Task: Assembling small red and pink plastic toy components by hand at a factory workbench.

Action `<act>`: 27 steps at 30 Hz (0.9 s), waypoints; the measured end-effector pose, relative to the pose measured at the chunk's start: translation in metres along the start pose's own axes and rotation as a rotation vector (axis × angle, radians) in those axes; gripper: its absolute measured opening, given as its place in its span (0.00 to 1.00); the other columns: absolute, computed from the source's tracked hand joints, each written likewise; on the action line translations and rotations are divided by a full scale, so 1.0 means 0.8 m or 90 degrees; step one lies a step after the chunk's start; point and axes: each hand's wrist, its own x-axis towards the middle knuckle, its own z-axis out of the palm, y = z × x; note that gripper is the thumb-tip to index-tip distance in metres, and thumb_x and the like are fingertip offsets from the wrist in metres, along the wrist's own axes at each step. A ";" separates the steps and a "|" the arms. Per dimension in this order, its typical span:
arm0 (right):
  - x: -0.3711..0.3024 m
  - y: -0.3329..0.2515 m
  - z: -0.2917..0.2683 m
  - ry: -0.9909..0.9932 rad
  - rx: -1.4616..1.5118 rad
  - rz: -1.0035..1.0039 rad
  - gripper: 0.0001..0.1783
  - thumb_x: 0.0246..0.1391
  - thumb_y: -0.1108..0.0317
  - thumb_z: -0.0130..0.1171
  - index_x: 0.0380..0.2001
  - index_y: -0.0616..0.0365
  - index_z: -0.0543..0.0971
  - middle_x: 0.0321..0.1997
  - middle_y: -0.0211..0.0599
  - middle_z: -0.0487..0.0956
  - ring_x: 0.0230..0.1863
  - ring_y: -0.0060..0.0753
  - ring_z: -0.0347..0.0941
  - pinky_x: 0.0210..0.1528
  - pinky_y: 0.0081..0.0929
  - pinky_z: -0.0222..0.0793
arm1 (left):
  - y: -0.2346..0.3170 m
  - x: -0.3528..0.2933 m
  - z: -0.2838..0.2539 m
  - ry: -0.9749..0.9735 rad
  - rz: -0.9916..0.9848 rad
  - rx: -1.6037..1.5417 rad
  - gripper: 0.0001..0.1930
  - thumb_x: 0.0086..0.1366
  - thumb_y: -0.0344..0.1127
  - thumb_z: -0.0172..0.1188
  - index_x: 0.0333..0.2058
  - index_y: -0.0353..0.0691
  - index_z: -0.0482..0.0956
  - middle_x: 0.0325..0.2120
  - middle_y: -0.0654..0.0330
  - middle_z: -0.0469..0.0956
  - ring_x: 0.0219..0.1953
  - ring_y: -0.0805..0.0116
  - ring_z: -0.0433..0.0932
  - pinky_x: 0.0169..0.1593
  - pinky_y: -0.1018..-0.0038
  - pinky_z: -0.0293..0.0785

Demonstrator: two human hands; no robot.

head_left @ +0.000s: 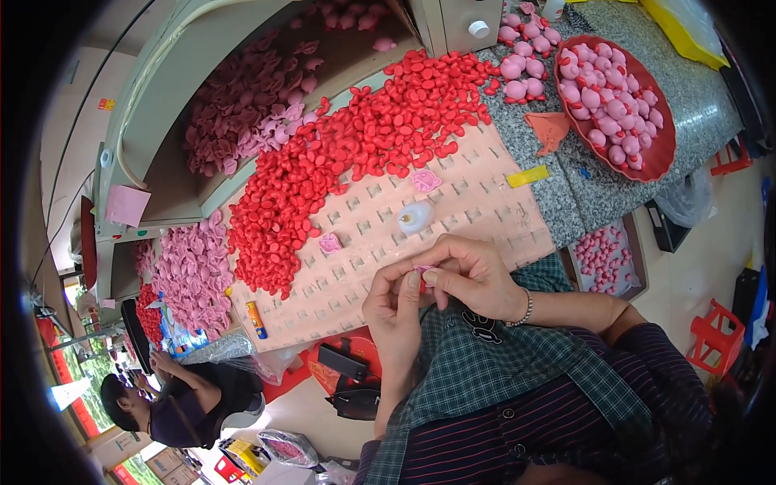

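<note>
Close to my body, the fingertips of my left hand (393, 303) and my right hand (478, 281) meet, both pinching a small pink rubbery piece (424, 267) with a bit of red showing under it. The fingers cover most of it. Just beyond my hands, a small translucent white squeeze bottle (415, 218) is on the pale pink patterned mat (477, 214). Two loose pink pieces lie there too: a curled one (426, 180) farther off and another (329, 242) to the left. A long heap of small red two-lobed pieces (356, 145) covers the mat's far side.
Pink shell-like pieces (192, 275) are heaped at left, beside an orange-and-blue tube (256, 320). A grey hood (149, 105) rises at the back. On the right, a red bowl (668, 129) holds round pink figures. A co-worker (182, 400) is at lower left.
</note>
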 end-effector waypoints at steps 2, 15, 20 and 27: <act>0.003 0.001 -0.001 0.003 0.024 0.000 0.10 0.64 0.78 0.52 0.48 0.65 0.75 0.41 0.37 0.79 0.27 0.17 0.75 0.29 0.16 0.73 | -0.003 0.004 -0.001 -0.005 -0.005 -0.030 0.08 0.71 0.29 0.54 0.44 0.30 0.75 0.33 0.58 0.80 0.34 0.76 0.78 0.38 0.79 0.79; 0.013 -0.018 -0.021 -0.062 -0.493 -0.419 0.18 0.49 0.78 0.66 0.45 0.66 0.79 0.47 0.43 0.76 0.41 0.32 0.77 0.40 0.24 0.74 | 0.006 0.019 -0.015 -0.053 -0.046 -0.103 0.09 0.70 0.30 0.57 0.44 0.31 0.75 0.31 0.60 0.79 0.30 0.77 0.77 0.34 0.82 0.75; 0.008 -0.016 -0.018 -0.040 -0.418 -0.381 0.13 0.53 0.78 0.63 0.44 0.66 0.78 0.46 0.47 0.76 0.43 0.33 0.78 0.42 0.24 0.75 | 0.008 0.013 -0.019 -0.108 -0.013 -0.071 0.10 0.70 0.30 0.56 0.46 0.31 0.74 0.30 0.61 0.79 0.30 0.78 0.76 0.34 0.82 0.74; 0.000 -0.012 -0.018 -0.015 0.025 -0.030 0.11 0.63 0.75 0.54 0.48 0.67 0.74 0.46 0.40 0.77 0.43 0.21 0.77 0.41 0.20 0.77 | 0.005 -0.004 0.002 -0.024 0.086 0.152 0.12 0.61 0.22 0.64 0.44 0.30 0.75 0.27 0.63 0.79 0.26 0.81 0.75 0.29 0.85 0.68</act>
